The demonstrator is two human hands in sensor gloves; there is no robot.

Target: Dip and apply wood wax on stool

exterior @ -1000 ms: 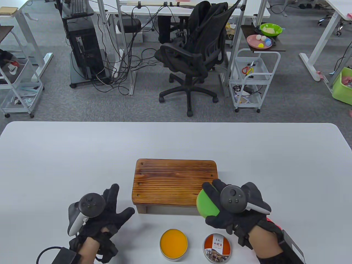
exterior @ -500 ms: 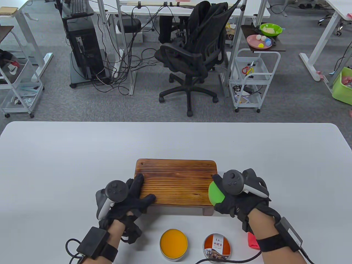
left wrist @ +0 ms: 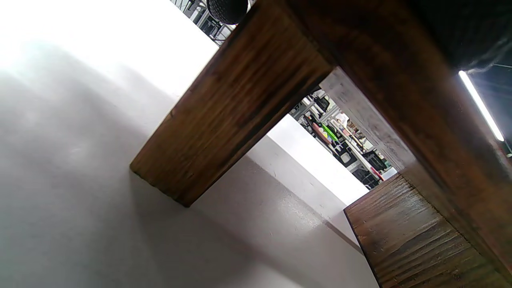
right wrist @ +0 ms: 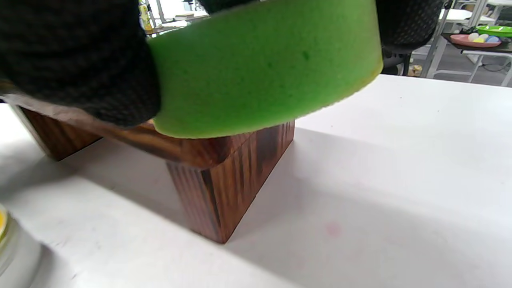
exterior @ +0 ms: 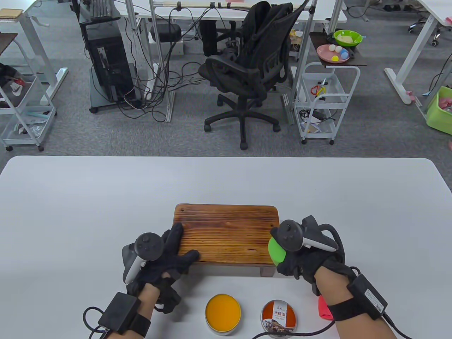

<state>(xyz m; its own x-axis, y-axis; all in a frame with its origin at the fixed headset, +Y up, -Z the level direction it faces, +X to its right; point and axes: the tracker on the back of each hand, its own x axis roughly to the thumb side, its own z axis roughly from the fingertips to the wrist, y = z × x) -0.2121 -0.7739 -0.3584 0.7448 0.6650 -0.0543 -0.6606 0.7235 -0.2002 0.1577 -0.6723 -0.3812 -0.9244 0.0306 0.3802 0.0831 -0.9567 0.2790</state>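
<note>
Since half a second ago, the right hand (exterior: 305, 252) has moved slightly left with the green sponge (exterior: 277, 250), gripping it at the stool's (exterior: 226, 233) lower-right corner. Left hand (exterior: 166, 254) stays flat on the stool's lower-left edge, fingers spread. Below the stool on the counter (exterior: 106, 197) stand the open wax tin (exterior: 223, 312) and its lid (exterior: 279, 316).

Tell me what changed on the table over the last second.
The left hand moved from the bare table onto the stool, now resting on its near left corner. The stool, tipped up a second ago, now sits flat. The right hand, gripping the green sponge, shifted up to the stool's right edge. The open wax tin and its lid stayed put.
</note>
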